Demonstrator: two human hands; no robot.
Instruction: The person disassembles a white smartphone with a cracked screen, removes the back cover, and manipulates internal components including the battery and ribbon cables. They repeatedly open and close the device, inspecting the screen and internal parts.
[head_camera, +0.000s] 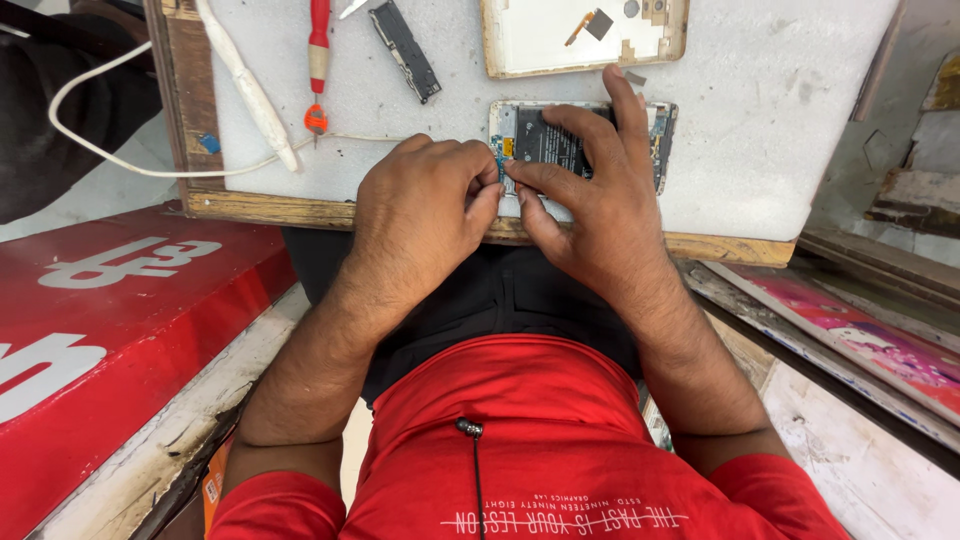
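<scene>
Item: opened phone (560, 140), black battery exposed, lying on the white foam mat (780, 90). Your left hand (425, 200) pinches a small blue part at its left edge, while your right hand (590, 190) presses down on it, fingers spread, gripping nothing. Beyond the phone lies a white back cover (560, 40); left of it, a red screwdriver (318, 60) and, off the mat, a red sign panel (110, 310) with white lettering.
</scene>
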